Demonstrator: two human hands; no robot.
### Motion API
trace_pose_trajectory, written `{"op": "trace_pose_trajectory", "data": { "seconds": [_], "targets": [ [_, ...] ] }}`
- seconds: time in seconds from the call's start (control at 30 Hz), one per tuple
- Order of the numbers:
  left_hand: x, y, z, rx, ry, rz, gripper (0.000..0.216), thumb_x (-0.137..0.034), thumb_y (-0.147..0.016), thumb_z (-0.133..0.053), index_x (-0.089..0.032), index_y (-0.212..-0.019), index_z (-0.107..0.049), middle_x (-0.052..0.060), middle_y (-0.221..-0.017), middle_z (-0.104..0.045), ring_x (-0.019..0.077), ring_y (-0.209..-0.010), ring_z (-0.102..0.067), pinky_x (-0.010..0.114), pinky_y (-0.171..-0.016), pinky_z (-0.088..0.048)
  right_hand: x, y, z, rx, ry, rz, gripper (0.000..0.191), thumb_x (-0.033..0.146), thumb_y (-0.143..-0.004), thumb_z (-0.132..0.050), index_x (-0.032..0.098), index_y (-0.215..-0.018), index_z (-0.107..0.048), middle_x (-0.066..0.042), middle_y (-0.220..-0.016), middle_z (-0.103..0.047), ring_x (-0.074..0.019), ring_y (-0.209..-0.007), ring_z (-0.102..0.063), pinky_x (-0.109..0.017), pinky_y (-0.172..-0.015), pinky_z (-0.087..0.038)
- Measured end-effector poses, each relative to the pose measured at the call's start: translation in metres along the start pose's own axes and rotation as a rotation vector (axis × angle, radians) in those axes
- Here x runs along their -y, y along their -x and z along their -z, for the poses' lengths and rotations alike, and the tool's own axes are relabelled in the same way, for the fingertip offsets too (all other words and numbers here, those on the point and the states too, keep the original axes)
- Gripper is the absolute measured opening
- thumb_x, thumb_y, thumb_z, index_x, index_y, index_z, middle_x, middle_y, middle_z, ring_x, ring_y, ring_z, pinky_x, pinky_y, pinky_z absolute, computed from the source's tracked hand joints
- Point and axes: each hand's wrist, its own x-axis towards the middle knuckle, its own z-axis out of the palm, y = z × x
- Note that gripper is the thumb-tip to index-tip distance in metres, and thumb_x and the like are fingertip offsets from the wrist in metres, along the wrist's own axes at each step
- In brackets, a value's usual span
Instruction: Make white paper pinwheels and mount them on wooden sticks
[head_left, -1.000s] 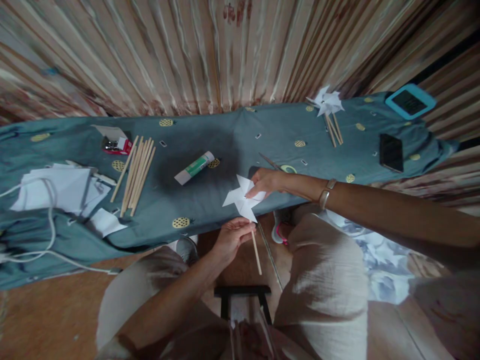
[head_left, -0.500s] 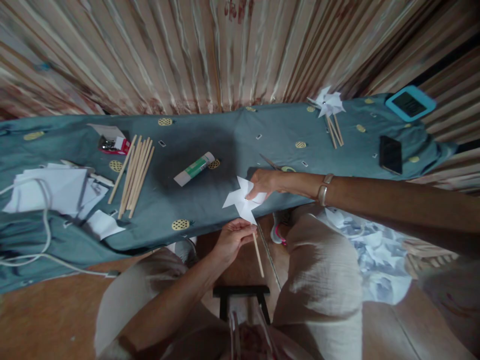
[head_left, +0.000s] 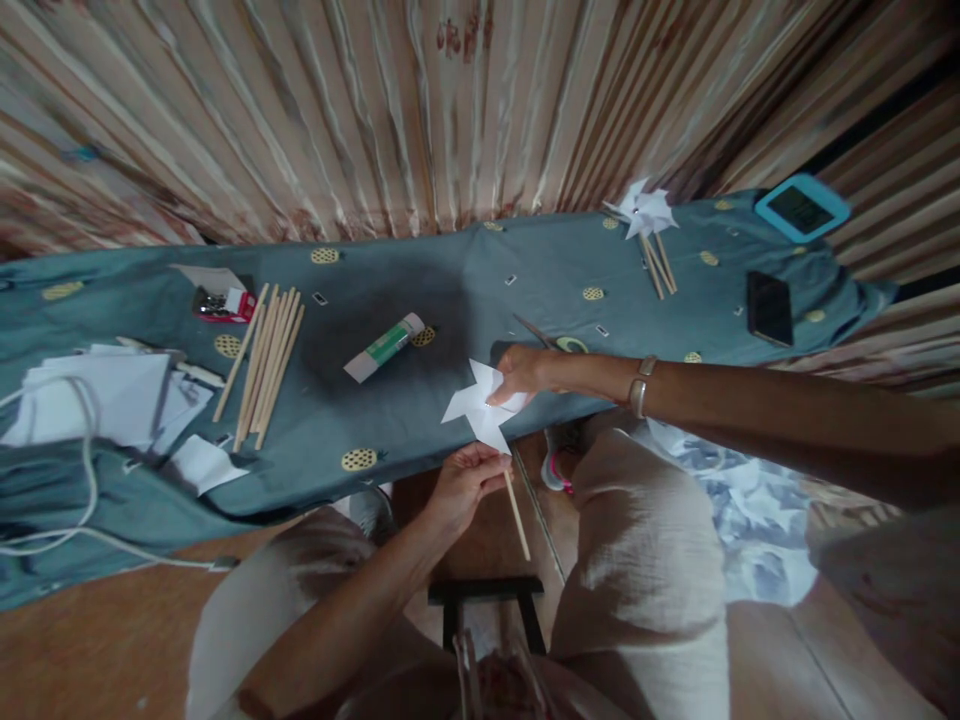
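Observation:
A white paper pinwheel (head_left: 480,408) is held over the near edge of the cloth-covered table. My right hand (head_left: 523,374) grips it from the right, the thumb pressed at its centre. Below it, my left hand (head_left: 469,480) is closed around a wooden stick (head_left: 517,515), whose lower end points down towards the floor. The stick's upper part is hidden behind the paper and my fingers. Just beyond my right hand lie scissors (head_left: 538,333), their handles partly covered by it. A green and white glue stick (head_left: 384,347) rests to the left of the pinwheel.
Several wooden sticks (head_left: 268,370) lie at left beside a red box of small metal pins (head_left: 223,302). White paper sheets (head_left: 94,395) and a white cable (head_left: 91,470) are farther left. Finished pinwheels (head_left: 646,212), a black phone (head_left: 769,307) and a blue-framed device (head_left: 802,208) are at right.
The view has shifted slightly. Both hands keep the same grip on the pinwheel and stick, and nothing on the table has visibly been moved.

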Motion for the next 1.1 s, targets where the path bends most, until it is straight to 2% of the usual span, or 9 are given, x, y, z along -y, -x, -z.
{"op": "trace_pose_trajectory", "data": {
  "seconds": [0.13, 0.27, 0.43, 0.63, 0.83, 1.1],
  "targets": [
    [0.001, 0.002, 0.000, 0.024, -0.005, -0.019, 0.039, -0.031, -0.037, -0.093, -0.013, -0.060, -0.066, 0.000, -0.060, -0.066, 0.0099, -0.058, -0.061, 0.022, -0.064, -0.051, 0.002, 0.007, 0.001, -0.006, -0.029, 0.006, 0.022, 0.015, -0.053, -0.087, 0.016, -0.058, -0.066, 0.000, -0.058, -0.068, -0.0157, -0.059, -0.064, -0.026, -0.059, -0.054],
    [0.000, 0.003, 0.000, 0.034, -0.006, -0.014, 0.038, -0.030, -0.039, -0.093, -0.013, -0.060, -0.067, 0.000, -0.059, -0.067, 0.0099, -0.059, -0.062, 0.021, -0.063, -0.051, 0.004, 0.011, 0.002, 0.048, -0.073, 0.040, 0.021, 0.015, -0.053, -0.088, 0.014, -0.059, -0.068, -0.001, -0.060, -0.068, -0.0136, -0.056, -0.062, -0.026, -0.059, -0.053],
    [-0.001, 0.004, -0.002, 0.034, -0.002, -0.009, 0.040, -0.032, -0.035, -0.094, -0.014, -0.059, -0.068, 0.000, -0.060, -0.067, 0.0100, -0.059, -0.062, 0.021, -0.064, -0.051, 0.006, 0.008, 0.000, -0.013, -0.022, 0.029, 0.025, 0.013, -0.053, -0.088, 0.014, -0.054, -0.063, 0.000, -0.054, -0.063, -0.0129, -0.051, -0.059, -0.027, -0.055, -0.053],
    [-0.001, 0.003, -0.001, 0.026, 0.008, -0.016, 0.043, -0.034, -0.031, -0.096, -0.014, -0.058, -0.068, -0.001, -0.058, -0.067, 0.0099, -0.058, -0.062, 0.021, -0.064, -0.051, 0.004, 0.006, -0.001, -0.005, 0.022, 0.060, 0.030, 0.026, -0.049, -0.091, 0.016, -0.056, -0.064, 0.001, -0.054, -0.064, -0.0119, -0.053, -0.060, -0.021, -0.049, -0.051],
    [0.001, 0.000, 0.002, 0.039, 0.000, -0.031, 0.042, -0.033, -0.033, -0.095, -0.014, -0.056, -0.067, 0.000, -0.057, -0.066, 0.0100, -0.057, -0.061, 0.022, -0.063, -0.051, 0.004, 0.009, -0.003, -0.015, 0.017, 0.040, 0.028, 0.026, -0.054, -0.090, 0.014, -0.061, -0.065, 0.000, -0.057, -0.065, -0.0123, -0.055, -0.060, -0.023, -0.053, -0.053],
    [-0.001, -0.001, 0.001, 0.054, -0.011, -0.043, 0.042, -0.034, -0.034, -0.095, -0.015, -0.057, -0.066, -0.001, -0.057, -0.066, 0.0095, -0.057, -0.062, 0.022, -0.063, -0.052, 0.015, 0.018, -0.005, -0.051, 0.052, -0.013, 0.020, 0.012, -0.064, -0.082, 0.013, -0.062, -0.062, 0.003, -0.055, -0.061, -0.0088, -0.054, -0.057, -0.018, -0.053, -0.050]
  ]
}}
